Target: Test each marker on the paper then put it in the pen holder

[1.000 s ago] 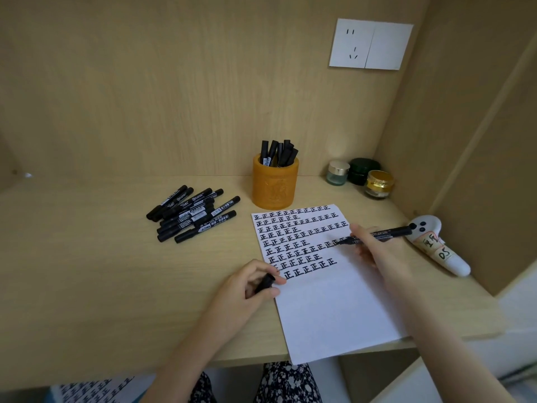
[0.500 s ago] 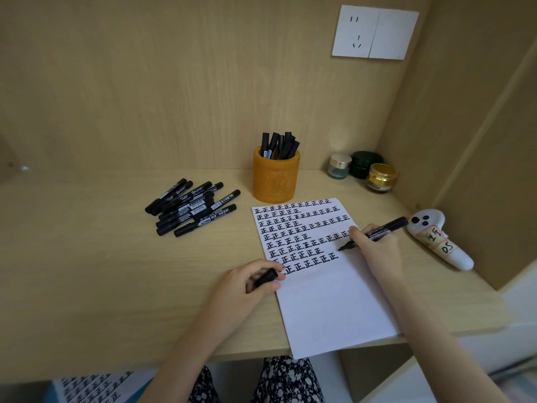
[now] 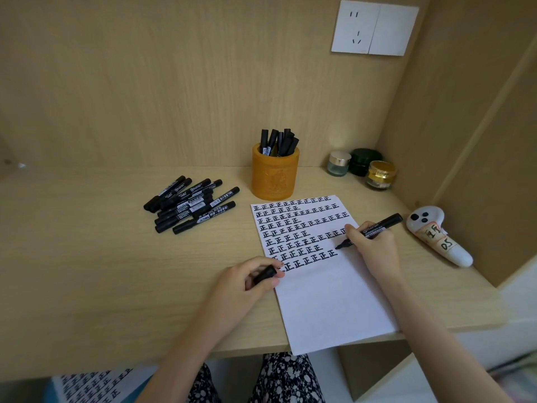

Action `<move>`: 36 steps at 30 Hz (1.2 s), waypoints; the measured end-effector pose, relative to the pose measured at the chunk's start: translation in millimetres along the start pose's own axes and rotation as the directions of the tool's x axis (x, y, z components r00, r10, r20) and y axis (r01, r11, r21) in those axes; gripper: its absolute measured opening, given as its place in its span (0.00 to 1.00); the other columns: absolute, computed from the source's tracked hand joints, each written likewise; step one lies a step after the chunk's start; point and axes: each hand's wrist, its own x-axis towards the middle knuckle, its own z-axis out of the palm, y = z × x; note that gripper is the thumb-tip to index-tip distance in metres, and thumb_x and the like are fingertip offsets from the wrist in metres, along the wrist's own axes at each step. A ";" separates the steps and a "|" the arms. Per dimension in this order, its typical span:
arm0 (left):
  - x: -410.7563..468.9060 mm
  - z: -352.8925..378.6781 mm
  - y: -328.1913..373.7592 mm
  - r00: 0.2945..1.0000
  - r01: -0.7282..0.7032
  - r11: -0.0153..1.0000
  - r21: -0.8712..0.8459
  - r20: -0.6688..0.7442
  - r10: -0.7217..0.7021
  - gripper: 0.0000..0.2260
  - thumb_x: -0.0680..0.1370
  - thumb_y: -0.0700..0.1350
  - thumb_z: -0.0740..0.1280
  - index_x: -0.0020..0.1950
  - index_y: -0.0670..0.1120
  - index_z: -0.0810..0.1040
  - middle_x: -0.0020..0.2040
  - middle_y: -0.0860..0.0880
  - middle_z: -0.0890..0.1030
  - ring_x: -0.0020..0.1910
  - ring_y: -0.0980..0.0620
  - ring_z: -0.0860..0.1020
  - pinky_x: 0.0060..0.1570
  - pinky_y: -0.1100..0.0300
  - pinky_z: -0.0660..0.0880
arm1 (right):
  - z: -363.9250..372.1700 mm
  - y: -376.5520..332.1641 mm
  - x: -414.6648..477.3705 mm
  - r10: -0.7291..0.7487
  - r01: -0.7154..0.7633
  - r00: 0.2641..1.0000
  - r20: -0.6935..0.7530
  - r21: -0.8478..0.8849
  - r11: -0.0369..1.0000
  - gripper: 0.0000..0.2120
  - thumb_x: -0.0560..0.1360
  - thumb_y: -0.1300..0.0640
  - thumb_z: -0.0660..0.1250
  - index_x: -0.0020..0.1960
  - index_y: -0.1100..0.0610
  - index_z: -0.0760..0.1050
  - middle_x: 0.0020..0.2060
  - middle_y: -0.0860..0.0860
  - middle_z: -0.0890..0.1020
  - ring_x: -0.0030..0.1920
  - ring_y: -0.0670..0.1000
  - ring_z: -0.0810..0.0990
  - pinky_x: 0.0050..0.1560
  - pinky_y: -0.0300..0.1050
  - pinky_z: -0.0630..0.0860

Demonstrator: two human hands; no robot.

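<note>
A white paper (image 3: 325, 295) lies on the desk, its upper half filled with rows of black characters. My right hand (image 3: 370, 245) grips an uncapped black marker (image 3: 377, 226), its tip at the right end of the second-last row. My left hand (image 3: 247, 279) holds the marker's black cap (image 3: 266, 274) at the paper's left edge. An orange pen holder (image 3: 274, 178) behind the paper contains several black markers. A pile of several black markers (image 3: 190, 205) lies to the left.
Three small jars (image 3: 361, 167) stand in the back right corner. A white controller with a handwritten label (image 3: 437, 235) lies right of the paper. A wall socket (image 3: 374, 27) is above. Another written sheet (image 3: 93, 386) shows below the desk edge.
My right hand has brought the marker down and left, from the longer row to the end of a lower row. The left hand has kept the cap in place.
</note>
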 end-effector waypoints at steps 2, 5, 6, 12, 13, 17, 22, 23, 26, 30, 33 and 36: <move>0.0 0.2 0.1 1.000 0.000 1.000 -0.001 0.003 0.000 0.10 0.76 0.47 0.68 0.54 0.60 0.78 0.48 0.67 0.82 0.34 0.56 0.74 0.33 0.69 0.65 | 0.0 -0.7 -0.3 -0.003 0.003 1.000 -0.008 -0.005 1.000 0.14 0.74 0.59 0.69 0.32 0.62 0.72 0.22 0.46 0.68 0.23 0.42 0.64 0.24 0.33 0.60; -0.4 -0.3 -0.1 1.000 0.000 1.000 0.004 0.004 0.000 0.10 0.76 0.47 0.68 0.55 0.60 0.78 0.48 0.67 0.81 0.35 0.52 0.74 0.34 0.67 0.65 | 0.0 -0.8 0.2 -0.004 0.004 0.999 -0.040 -0.004 1.000 0.14 0.75 0.60 0.68 0.32 0.61 0.70 0.24 0.49 0.69 0.24 0.42 0.65 0.24 0.34 0.60; -0.6 -0.3 0.1 1.000 0.000 1.000 0.006 0.002 0.000 0.10 0.76 0.47 0.68 0.55 0.60 0.78 0.48 0.67 0.81 0.35 0.52 0.75 0.34 0.67 0.65 | 0.2 -0.5 0.3 -0.004 0.004 0.999 -0.047 -0.005 1.000 0.14 0.75 0.61 0.68 0.32 0.61 0.69 0.25 0.50 0.69 0.24 0.42 0.64 0.24 0.34 0.60; -1.1 -0.3 0.4 1.000 0.002 1.000 0.005 -0.002 -0.002 0.10 0.76 0.47 0.67 0.55 0.59 0.78 0.47 0.67 0.82 0.36 0.50 0.74 0.35 0.64 0.66 | -0.2 0.4 0.7 0.005 -0.005 0.998 -0.055 -0.007 1.000 0.13 0.74 0.60 0.68 0.33 0.61 0.71 0.25 0.50 0.69 0.26 0.44 0.64 0.25 0.35 0.60; -1.1 -0.3 0.5 1.000 0.001 1.000 0.003 -0.003 -0.001 0.10 0.76 0.47 0.67 0.55 0.59 0.78 0.47 0.67 0.82 0.36 0.48 0.74 0.35 0.64 0.66 | -0.4 0.5 0.8 0.010 -0.010 0.998 -0.057 -0.003 1.000 0.13 0.74 0.60 0.68 0.33 0.61 0.71 0.25 0.51 0.69 0.28 0.46 0.65 0.25 0.35 0.60; -1.7 0.0 0.3 1.000 -0.004 1.000 -0.013 -0.002 0.004 0.10 0.76 0.46 0.67 0.56 0.58 0.78 0.48 0.67 0.82 0.34 0.60 0.75 0.33 0.70 0.66 | -1.0 -0.4 0.6 0.012 -0.012 0.999 -0.045 0.003 1.000 0.13 0.74 0.60 0.68 0.33 0.62 0.72 0.26 0.51 0.70 0.31 0.49 0.66 0.26 0.35 0.60; -1.0 -0.2 0.7 1.000 -0.002 0.999 -0.038 0.000 0.002 0.10 0.76 0.44 0.68 0.56 0.55 0.79 0.48 0.64 0.83 0.37 0.67 0.76 0.34 0.75 0.67 | 0.0 0.2 1.0 0.021 -0.022 0.999 -0.033 -0.031 0.999 0.12 0.73 0.61 0.67 0.33 0.61 0.70 0.26 0.51 0.69 0.25 0.43 0.64 0.25 0.35 0.61; -1.2 -0.3 0.6 1.000 0.000 0.999 -0.034 0.001 0.000 0.10 0.76 0.44 0.68 0.56 0.56 0.79 0.48 0.64 0.83 0.37 0.67 0.76 0.34 0.74 0.67 | 0.0 0.4 1.2 0.023 -0.024 0.999 -0.033 -0.030 0.999 0.12 0.73 0.62 0.67 0.32 0.61 0.69 0.26 0.51 0.68 0.25 0.43 0.64 0.25 0.35 0.61; -1.4 -0.1 -0.5 1.000 0.002 1.000 -0.001 0.004 -0.002 0.11 0.76 0.47 0.67 0.56 0.59 0.77 0.48 0.67 0.82 0.35 0.56 0.76 0.34 0.70 0.67 | -0.4 0.0 1.6 0.021 -0.023 0.999 -0.033 -0.034 0.999 0.13 0.72 0.64 0.66 0.31 0.60 0.67 0.26 0.50 0.66 0.24 0.43 0.62 0.24 0.35 0.59; -1.0 -0.2 -1.3 1.000 0.003 1.000 0.015 0.001 -0.003 0.11 0.76 0.48 0.67 0.56 0.60 0.77 0.48 0.68 0.81 0.34 0.58 0.75 0.34 0.70 0.67 | -1.1 -1.6 0.6 0.014 -0.016 0.999 -0.033 -0.050 0.999 0.14 0.72 0.64 0.66 0.30 0.59 0.66 0.26 0.51 0.66 0.24 0.43 0.63 0.24 0.35 0.59; -1.9 -0.3 0.5 1.000 0.005 1.000 -0.009 0.003 -0.005 0.11 0.76 0.47 0.68 0.56 0.58 0.78 0.48 0.66 0.82 0.36 0.64 0.76 0.34 0.73 0.67 | -1.6 -2.2 -0.3 0.015 -0.015 0.999 -0.040 -0.022 1.000 0.13 0.72 0.64 0.66 0.31 0.60 0.66 0.25 0.50 0.66 0.24 0.43 0.63 0.24 0.35 0.59; -1.6 -0.1 0.2 1.000 0.006 1.000 -0.020 0.003 -0.006 0.11 0.76 0.46 0.68 0.56 0.58 0.78 0.48 0.66 0.82 0.38 0.61 0.78 0.34 0.73 0.68 | -1.9 -2.3 -0.6 0.006 -0.007 0.999 -0.054 -0.008 1.000 0.11 0.72 0.64 0.66 0.32 0.62 0.69 0.25 0.50 0.66 0.24 0.43 0.63 0.24 0.35 0.59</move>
